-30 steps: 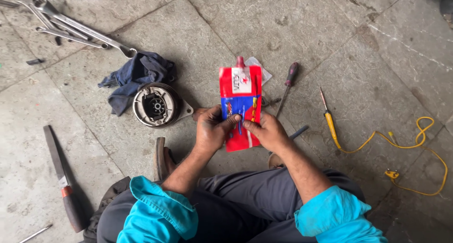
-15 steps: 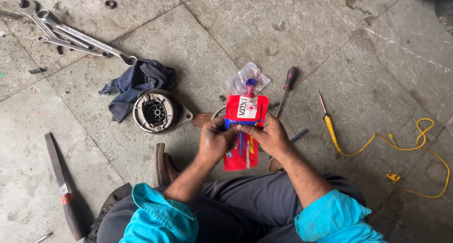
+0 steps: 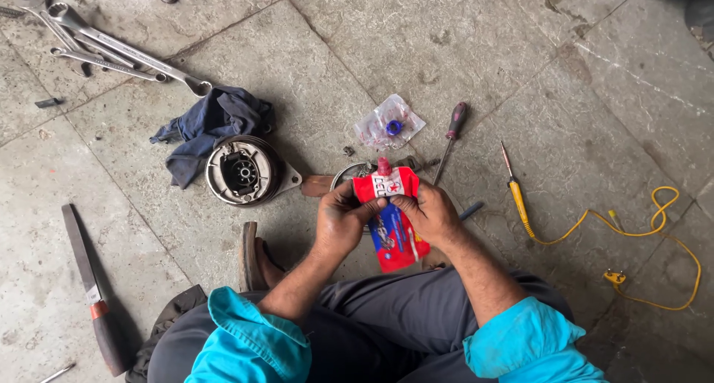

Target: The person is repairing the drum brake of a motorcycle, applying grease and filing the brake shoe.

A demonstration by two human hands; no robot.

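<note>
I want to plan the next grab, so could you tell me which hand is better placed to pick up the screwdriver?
Probably the right hand: the screwdriver lies on its side of the pouch, the left hand farther off.

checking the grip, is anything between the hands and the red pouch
Nothing visible: the left hand and right hand both grip the red pouch directly, thumbs pressed on its front.

A red spouted pouch (image 3: 392, 219) with white and blue label patches sits between both hands; beyond it, a clear plastic bag (image 3: 388, 123) lies on the floor.
</note>
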